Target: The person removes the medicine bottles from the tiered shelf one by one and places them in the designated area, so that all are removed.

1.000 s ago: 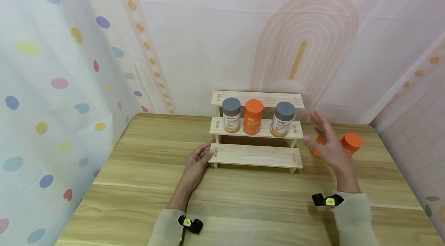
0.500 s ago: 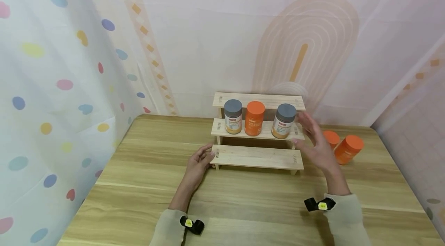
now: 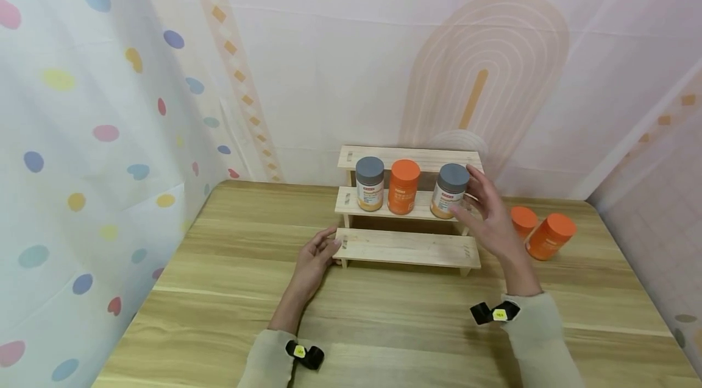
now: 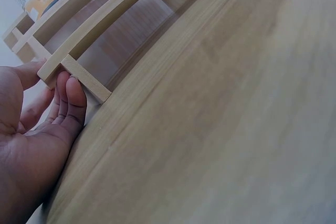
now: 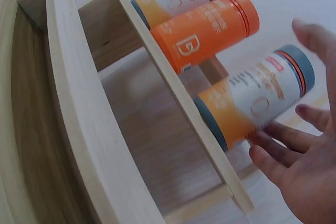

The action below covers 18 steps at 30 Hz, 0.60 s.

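Note:
A three-tier wooden display shelf [image 3: 408, 248] stands on the table. On its middle tier are a grey-lidded jar [image 3: 370, 184] at left, an orange jar [image 3: 404, 187] and another grey-lidded jar [image 3: 450, 191] at right, all upright. My left hand [image 3: 314, 260] grips the left end of the lowest tier, thumb at the board and fingers curled by the leg [image 4: 86, 80]. Around the right grey-lidded jar [image 5: 257, 98] my right hand [image 3: 490, 217] is spread. Its fingers are close beside or touching the jar's side, while the thumb [image 5: 315, 38] stands apart from it.
Two more orange-lidded jars stand on the table right of the shelf: one [image 3: 523, 219] partly behind my right hand, the other [image 3: 550, 237] farther right. A patterned cloth backdrop [image 3: 329, 71] hangs behind the wooden table [image 3: 384, 327].
My right hand has moved left from near the orange jars on the table to the right grey-lidded jar. The left hand keeps its hold on the shelf.

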Motion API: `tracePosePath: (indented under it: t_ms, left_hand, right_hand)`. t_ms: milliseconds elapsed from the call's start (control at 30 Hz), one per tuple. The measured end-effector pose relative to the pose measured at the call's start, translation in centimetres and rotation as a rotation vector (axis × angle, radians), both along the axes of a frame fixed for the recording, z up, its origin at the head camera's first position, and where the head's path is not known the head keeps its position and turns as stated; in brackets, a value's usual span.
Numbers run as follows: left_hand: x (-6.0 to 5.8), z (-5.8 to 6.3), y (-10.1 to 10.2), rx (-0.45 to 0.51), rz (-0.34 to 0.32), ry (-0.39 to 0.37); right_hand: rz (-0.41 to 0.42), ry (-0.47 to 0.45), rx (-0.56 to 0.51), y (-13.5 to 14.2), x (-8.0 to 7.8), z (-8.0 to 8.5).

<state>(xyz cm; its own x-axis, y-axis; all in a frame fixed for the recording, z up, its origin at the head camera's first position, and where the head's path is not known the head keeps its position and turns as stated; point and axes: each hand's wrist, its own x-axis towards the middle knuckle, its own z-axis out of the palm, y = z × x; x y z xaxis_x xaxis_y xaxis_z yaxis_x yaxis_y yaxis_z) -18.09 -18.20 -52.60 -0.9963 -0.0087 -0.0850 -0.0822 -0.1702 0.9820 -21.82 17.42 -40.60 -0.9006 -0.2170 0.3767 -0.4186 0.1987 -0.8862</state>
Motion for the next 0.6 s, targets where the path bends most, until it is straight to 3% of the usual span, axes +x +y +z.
tracePosePath:
  t_ms: [233,600]
  left_hand:
    - [-0.1,-0.1,0.0,-0.004,0.006,-0.006]
    - [0.0,0.1,0.0,-0.004,-0.001,-0.013]
  right_hand:
    - [-0.078,-0.021,0.046,-1.4,-0.7,0.5]
    - [-0.183,0.019,0.078,-1.9,-0.7,0.7]
